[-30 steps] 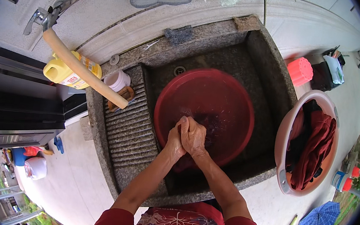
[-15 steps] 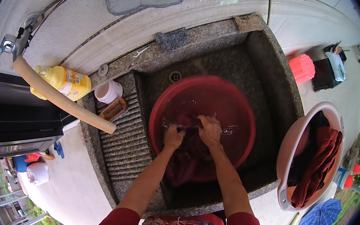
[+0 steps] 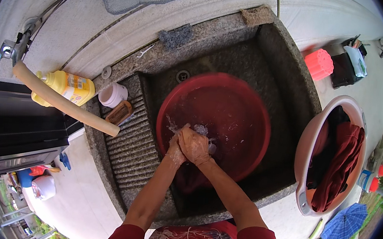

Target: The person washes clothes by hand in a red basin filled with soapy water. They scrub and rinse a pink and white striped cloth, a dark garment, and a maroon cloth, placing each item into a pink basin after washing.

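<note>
A large red basin (image 3: 266, 132) of water stands in a dark stone sink (image 3: 284, 59). My left hand (image 3: 175, 149) and my right hand (image 3: 193, 146) are pressed together, fingers closed, at the basin's left side. Water splashes and bubbles around them. What they grip, if anything, is hidden. Below my wrists, dark red cloth (image 3: 189, 180) shows dimly in the near part of the basin.
A ridged stone washboard (image 3: 126, 159) lies left, with a brush (image 3: 120, 113), a white tub (image 3: 113, 95) and a yellow pump bottle (image 3: 71, 89) by it. A hose (image 3: 63, 99) hangs over its edge. At right, a pink basin (image 3: 300, 177) holds dark red and black clothes.
My hands were apart in the water above dark red cloth. They have come together toward the basin's left, the right hand crossing to the left one. The view has shifted slightly.
</note>
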Action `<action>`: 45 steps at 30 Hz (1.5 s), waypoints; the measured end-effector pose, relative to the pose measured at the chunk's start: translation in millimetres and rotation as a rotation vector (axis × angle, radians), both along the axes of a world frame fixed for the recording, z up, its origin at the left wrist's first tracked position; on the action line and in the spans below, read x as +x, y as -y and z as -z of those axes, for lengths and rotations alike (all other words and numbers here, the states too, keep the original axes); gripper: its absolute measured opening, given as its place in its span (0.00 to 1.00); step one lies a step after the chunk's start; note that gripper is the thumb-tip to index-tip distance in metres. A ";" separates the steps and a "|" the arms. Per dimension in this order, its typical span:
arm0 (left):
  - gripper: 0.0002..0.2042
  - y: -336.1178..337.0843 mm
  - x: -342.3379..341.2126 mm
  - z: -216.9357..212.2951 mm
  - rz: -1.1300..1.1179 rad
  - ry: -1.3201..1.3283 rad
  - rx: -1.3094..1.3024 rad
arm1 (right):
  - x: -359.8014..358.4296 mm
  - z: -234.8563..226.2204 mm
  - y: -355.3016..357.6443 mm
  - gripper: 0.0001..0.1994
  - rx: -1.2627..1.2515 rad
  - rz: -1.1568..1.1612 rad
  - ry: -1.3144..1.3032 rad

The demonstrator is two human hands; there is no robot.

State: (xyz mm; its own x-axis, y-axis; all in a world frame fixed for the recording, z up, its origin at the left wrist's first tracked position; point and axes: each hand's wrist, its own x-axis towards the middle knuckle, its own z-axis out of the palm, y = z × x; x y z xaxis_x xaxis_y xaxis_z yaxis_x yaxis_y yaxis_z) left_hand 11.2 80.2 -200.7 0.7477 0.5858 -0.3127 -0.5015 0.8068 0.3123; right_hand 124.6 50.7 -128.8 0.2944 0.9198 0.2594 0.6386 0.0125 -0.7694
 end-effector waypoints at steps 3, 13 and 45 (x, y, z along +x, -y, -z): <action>0.23 -1.5 25.8 -78.5 -0.037 -0.768 -0.128 | 42.2 19.1 -5.6 0.11 -0.110 0.072 0.028; 0.23 19.8 -12.4 -111.8 -0.226 -0.681 -0.015 | 61.1 79.4 41.2 0.13 -0.686 -0.154 -0.730; 0.12 59.2 -170.1 -165.1 -0.586 -0.449 0.328 | 69.9 1.9 53.0 0.08 -0.714 -0.055 -0.385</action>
State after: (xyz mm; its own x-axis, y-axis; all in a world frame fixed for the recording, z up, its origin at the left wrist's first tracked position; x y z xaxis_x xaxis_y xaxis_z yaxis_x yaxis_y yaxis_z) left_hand -159.0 21.1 -35.6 0.1350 0.9577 -0.2543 -0.5851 0.2841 0.7596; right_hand 194.5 -2.3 -130.7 0.1927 0.8411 -0.5054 0.3402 -0.5403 -0.7696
